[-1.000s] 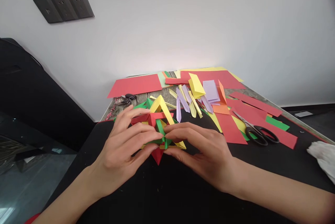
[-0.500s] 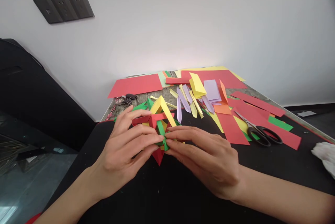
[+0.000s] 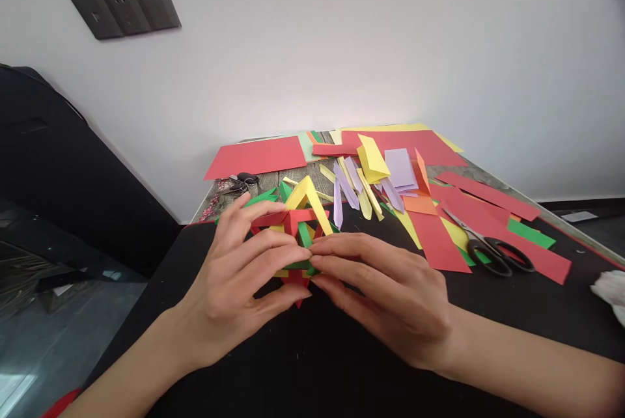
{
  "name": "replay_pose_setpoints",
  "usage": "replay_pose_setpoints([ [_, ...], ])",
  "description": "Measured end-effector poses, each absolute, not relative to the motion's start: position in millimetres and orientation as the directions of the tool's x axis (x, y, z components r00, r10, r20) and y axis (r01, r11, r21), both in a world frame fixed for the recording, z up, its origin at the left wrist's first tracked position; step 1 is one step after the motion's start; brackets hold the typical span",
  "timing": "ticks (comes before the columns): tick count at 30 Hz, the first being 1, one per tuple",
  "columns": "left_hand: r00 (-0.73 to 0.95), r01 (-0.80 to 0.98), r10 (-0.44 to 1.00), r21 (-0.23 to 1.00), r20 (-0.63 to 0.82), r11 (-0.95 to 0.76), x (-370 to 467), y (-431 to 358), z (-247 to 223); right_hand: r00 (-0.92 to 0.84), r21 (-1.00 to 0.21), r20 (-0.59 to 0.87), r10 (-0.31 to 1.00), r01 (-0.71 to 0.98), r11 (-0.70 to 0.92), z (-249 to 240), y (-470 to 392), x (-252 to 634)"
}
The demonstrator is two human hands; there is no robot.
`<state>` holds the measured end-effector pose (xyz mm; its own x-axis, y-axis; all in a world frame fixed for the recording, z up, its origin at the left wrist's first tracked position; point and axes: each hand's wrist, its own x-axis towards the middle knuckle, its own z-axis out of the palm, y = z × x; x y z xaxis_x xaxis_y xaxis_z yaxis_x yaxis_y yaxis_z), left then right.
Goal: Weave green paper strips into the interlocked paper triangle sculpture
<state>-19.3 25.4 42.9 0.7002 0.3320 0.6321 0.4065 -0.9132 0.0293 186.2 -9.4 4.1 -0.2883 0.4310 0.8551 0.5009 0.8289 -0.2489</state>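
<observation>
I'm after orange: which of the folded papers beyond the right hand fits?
The rightmost folded paper, one flap raised; the lilac one and yellow one sit left.

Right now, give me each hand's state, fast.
Left hand: curled around the folded paper model, holding it.
Right hand: fingertips against the model's near side; whether they pinch it cannot be told.
</observation>
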Motion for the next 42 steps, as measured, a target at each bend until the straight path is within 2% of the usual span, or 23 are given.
replay_pose_setpoints([
  [9, 0.593, 0.507, 0.349, 0.0, 0.726, -0.862, -11, 18, 31, -0.278, -0.233, 0.866, 0.415, 0.511, 0.828, 7, -8, 185],
  [21, 0.516, 0.648, 0.327, -0.111, 0.792, -0.753, -8, 12, 27, -0.235, -0.245, 0.878, 0.416, 0.527, 0.814, 11, -6, 178],
  [32, 0.49, 0.617, 0.323, -0.06, 0.809, -0.785, -8, 13, 32, -0.2, -0.262, 0.881, 0.43, 0.549, 0.793, 12, -4, 177],
  [42, 0.475, 0.62, 0.296, -0.077, 0.829, -0.781, -5, 12, 32, -0.174, -0.265, 0.89, 0.422, 0.556, 0.788, 9, -2, 176],
])
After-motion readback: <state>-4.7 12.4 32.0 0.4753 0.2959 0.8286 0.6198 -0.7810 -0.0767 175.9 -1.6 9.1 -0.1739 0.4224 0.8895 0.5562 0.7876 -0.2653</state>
